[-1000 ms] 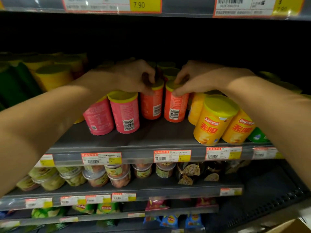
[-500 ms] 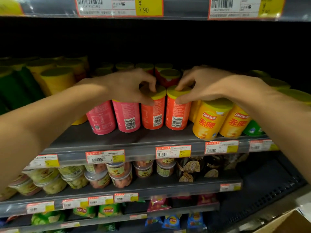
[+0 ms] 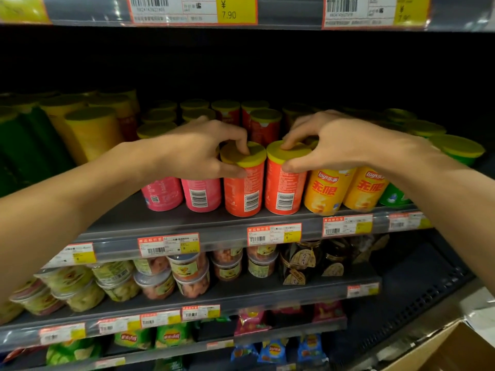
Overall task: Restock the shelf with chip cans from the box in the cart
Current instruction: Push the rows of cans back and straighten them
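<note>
A shop, prob. a supermkt snack aisle: tiered dark metal shelves (image 3: pixel 187 223) w/ price-tag strips along each front edge, barcoded labels (image 3: pixel 168 246) in red/yellow, one up top reading ¥7.90 (image 3: pixel 228 9). Stock sits in rows by kind: chip cans (image 3: pixel 328 190) w/ yellow lids, clear snack tubs (image 3: pixel 188 274) one shelf down, chip bags (image 3: pixel 270 352) at the bottom. Cardboard box (image 3: pixel 452 349) at lower right corner.

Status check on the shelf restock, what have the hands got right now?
Left hand grips left red can by its lid. Right hand grips right red can. Both upright at shelf edge. Nothing blocking.
</note>
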